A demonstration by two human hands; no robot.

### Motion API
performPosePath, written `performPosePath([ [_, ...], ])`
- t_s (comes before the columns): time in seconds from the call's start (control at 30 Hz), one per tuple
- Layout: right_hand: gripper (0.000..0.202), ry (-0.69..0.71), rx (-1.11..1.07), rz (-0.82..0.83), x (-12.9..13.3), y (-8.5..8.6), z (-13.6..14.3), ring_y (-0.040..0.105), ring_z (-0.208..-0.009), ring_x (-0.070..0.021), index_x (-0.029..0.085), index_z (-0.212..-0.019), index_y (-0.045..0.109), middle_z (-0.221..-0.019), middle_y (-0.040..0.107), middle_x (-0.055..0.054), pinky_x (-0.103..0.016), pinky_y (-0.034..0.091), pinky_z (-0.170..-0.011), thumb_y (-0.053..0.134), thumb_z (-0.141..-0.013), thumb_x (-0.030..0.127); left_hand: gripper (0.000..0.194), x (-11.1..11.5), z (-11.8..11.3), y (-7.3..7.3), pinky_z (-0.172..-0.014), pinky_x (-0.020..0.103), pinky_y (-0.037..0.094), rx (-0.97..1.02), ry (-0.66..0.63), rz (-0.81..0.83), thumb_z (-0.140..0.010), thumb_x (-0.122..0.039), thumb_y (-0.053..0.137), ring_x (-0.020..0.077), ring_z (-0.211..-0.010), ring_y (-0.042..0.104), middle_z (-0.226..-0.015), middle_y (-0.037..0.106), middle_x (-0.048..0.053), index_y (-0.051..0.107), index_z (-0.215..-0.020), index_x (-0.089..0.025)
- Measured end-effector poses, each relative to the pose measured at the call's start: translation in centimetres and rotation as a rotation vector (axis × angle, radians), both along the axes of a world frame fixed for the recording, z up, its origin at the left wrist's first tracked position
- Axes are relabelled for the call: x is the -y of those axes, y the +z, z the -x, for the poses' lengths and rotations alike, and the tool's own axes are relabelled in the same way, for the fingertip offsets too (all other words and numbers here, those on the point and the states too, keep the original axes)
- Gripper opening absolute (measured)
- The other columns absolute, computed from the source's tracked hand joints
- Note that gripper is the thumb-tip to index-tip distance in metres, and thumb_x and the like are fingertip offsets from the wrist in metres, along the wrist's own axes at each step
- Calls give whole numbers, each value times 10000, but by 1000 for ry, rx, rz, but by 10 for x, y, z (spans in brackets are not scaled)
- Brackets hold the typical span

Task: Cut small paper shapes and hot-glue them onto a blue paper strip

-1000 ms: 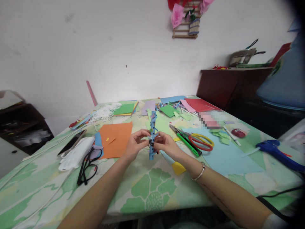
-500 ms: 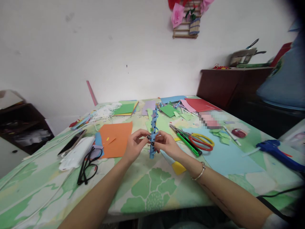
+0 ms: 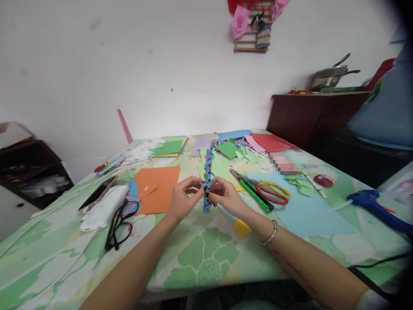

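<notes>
Floral tablecloth (image 3: 206,262) under scattered craft paper, with both hands meeting at a blue paper tube (image 3: 208,165).
On my feed, the tube is at the middle of the table's near half, looking upright, dotted dark and wrapped by a curling strip; the right hand (image 3: 228,199) has it clamped between thumb and fingers, while the left hand (image 3: 184,199) touches its left side, thumb and fingertip nearly together (I can't tell whether they pinch it), with orange paper (image 3: 161,183) beyond and a green utility knife (image 3: 254,194) to the right.
</notes>
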State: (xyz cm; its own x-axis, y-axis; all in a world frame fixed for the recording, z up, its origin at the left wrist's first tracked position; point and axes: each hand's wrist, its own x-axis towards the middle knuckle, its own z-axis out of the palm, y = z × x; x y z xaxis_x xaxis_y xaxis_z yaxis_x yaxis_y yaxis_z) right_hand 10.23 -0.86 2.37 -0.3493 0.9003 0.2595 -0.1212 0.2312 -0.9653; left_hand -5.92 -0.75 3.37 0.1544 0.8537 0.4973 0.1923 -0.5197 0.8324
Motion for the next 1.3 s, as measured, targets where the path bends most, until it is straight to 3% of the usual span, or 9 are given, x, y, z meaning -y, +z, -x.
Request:
performPosePath([
  [0.27, 234, -15, -39, -8, -2, -3, 0, 539, -516, -96, 192, -822, 495, -680, 609, 19, -212, 428, -460, 669, -689, 274, 353, 6, -2, 1, -638, 250, 560, -70, 9, -123, -716, -176, 648, 130, -735, 614, -838, 605, 31, 538, -1051, -168],
  [0.37, 260, -22, -38, 0, -3, -3, 0, 548, -523, -103, 193, -827, 487, -686, 610, 13, -213, 425, -450, 674, -703, 324, 281, 8, -3, 2, -611, 241, 559, -47, 52, -193, -724, -169, 643, 126, -744, 613, -901, 592, 40, 514, -973, -178],
  [0.53, 287, -37, -21, -2, -4, -4, 0, 530, -507, -100, 197, -813, 468, -672, 596, 17, -216, 422, -440, 682, -701, 350, 87, 7, -3, 3, -599, 216, 549, -163, 147, -445, -747, -125, 603, 142, -843, 592, -935, 567, 58, 562, -811, -167],
  [0.9, 275, -52, 8, -2, -4, -4, 1, 521, -490, -97, 203, -801, 460, -639, 579, 33, -218, 426, -442, 681, -684, 317, 71, 1, 0, -6, -607, 234, 497, -459, 290, -702, -792, -105, 546, 133, -738, 563, -796, 600, 40, 543, -820, -170],
  [1.17, 258, -15, -48, 37, -3, -1, 1, 497, -458, -83, 196, -776, 461, -595, 564, 50, -213, 409, -445, 673, -657, 283, 50, 2, 0, -7, -635, 254, 491, -495, 291, -710, -787, -143, 538, 144, -729, 572, -787, 612, 45, 544, -828, -173],
  [1.23, 245, -23, -60, 45, -4, 0, 0, 494, -452, -82, 195, -767, 466, -585, 565, 52, -213, 406, -446, 666, -654, 280, 78, 3, 0, -5, -629, 262, 503, -433, 235, -617, -774, -195, 561, 152, -741, 577, -800, 605, 50, 542, -845, -169],
  [1.3, 236, -46, -57, 45, -5, 1, -2, 518, -476, -94, 197, -773, 473, -597, 581, 43, -215, 405, -451, 661, -659, 281, 144, 3, 0, -4, -614, 263, 515, -341, 154, -404, -769, -260, 585, 154, -744, 589, -812, 598, 48, 533, -866, -167],
])
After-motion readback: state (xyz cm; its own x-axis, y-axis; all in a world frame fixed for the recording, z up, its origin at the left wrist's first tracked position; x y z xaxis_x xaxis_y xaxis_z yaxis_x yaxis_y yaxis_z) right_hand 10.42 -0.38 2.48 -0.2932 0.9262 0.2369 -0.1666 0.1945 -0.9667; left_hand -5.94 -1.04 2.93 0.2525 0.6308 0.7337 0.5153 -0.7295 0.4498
